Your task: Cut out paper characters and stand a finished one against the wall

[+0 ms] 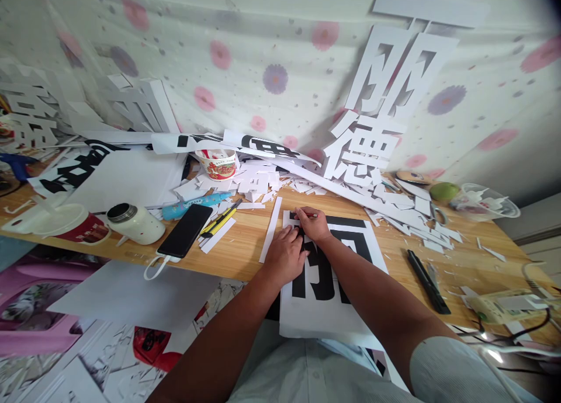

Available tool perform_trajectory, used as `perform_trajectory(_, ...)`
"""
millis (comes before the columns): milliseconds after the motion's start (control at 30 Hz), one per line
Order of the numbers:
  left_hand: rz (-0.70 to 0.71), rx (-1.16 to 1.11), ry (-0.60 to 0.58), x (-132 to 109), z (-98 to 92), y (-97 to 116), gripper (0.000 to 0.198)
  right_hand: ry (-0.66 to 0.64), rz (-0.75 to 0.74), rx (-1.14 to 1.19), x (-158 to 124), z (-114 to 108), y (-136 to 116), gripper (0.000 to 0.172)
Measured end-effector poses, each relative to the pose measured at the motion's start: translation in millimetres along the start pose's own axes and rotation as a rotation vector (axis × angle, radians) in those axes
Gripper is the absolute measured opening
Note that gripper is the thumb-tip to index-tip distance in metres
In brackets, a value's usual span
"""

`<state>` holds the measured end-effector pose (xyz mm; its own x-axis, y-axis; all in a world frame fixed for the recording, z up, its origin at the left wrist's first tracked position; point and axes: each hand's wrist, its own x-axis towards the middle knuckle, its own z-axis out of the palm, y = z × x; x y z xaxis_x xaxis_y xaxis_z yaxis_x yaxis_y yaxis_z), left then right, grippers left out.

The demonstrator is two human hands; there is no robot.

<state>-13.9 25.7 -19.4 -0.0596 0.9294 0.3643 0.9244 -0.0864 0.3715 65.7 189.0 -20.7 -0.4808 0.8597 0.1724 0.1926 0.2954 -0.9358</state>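
A white sheet (324, 309) printed with a large black character lies on the wooden table (245, 239) in front of me. My left hand (284, 256) rests on the sheet's left part, fingers bent and pressing down on it. My right hand (313, 223) sits just beyond it at the sheet's top edge, closed on a thin knife or pen (307, 215) whose tip touches the paper. A long white paper strip (270, 229) lies to the left of the sheet.
A black phone (186, 230), yellow utility knife (219, 221), white jar (135, 222), red cup (83, 226) and noodle bowl (216, 163) stand at the left. White cut-out characters (377, 117) lean on the wall. Paper scraps (258, 184) litter the back. Black cutter (427, 280), green fruit (443, 191) at right.
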Motion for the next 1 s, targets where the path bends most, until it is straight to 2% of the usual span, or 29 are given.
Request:
perform_trajectory(667,0.003,-0.017,0.005,0.2,-1.8,0.5,0.037,-0.015,0.009,0.0,-0.8,-1.7,-1.3,0.039)
perform_trajectory(1000,0.004,-0.003,0.014,-0.1,-0.8,-0.2,0.032,-0.029,0.038,0.009,-2.6,-2.5,-5.7,0.046)
